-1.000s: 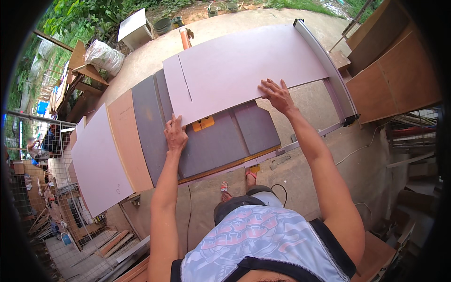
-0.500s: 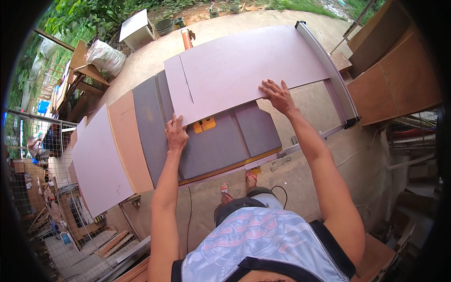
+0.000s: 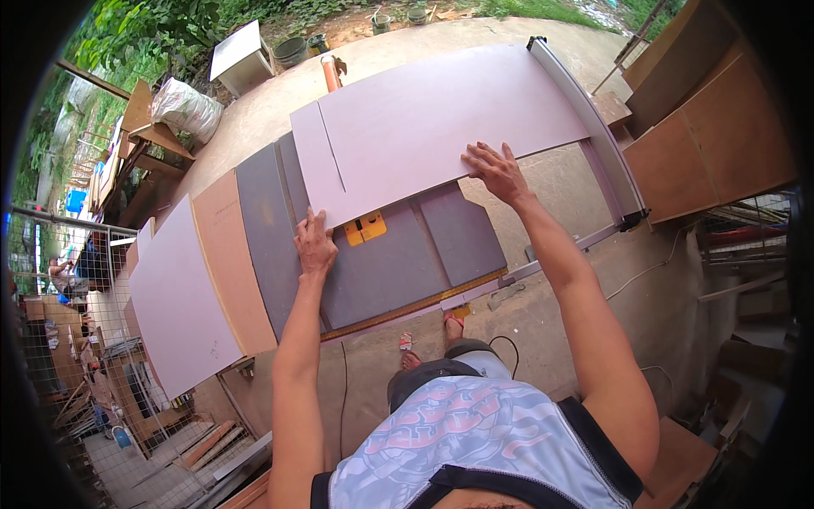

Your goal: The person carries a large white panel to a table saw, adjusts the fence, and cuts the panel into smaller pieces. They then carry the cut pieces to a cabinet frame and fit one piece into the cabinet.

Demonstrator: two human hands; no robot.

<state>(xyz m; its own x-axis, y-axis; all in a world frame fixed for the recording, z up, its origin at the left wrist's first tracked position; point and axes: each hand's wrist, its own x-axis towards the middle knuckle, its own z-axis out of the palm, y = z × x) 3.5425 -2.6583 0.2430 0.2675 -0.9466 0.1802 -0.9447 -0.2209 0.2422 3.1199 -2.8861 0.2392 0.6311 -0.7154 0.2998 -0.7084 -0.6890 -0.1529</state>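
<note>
Panel in pale pink point(image 3: 441, 110) lies flat across the upper centre of the frame, partly on a dark grey machine table point(image 3: 365, 288), its right edge along a metal fence point(image 3: 585, 110) that probably holds it square. 2 hands rest at its near edge, seemingly to steady it from both ends. The left hand point(image 3: 316, 244) lies at the lower-left corner, fingers extended and loosely together, gripping nothing visibly; whether the thumb presses the edge, one cannot tell. The right hand point(image 3: 498, 176) fans its fingers over the top, palm beyond the edge, clasping nothing.

1 narrow slit point(image 3: 332, 153) runs from the far edge and stops short of the near edge, pointing roughly toward a yellow insert point(image 3: 366, 229). Bare tabletop lies below the panel; right of centre, an open gap shows floor, leaving room beneath the right forearm
</note>
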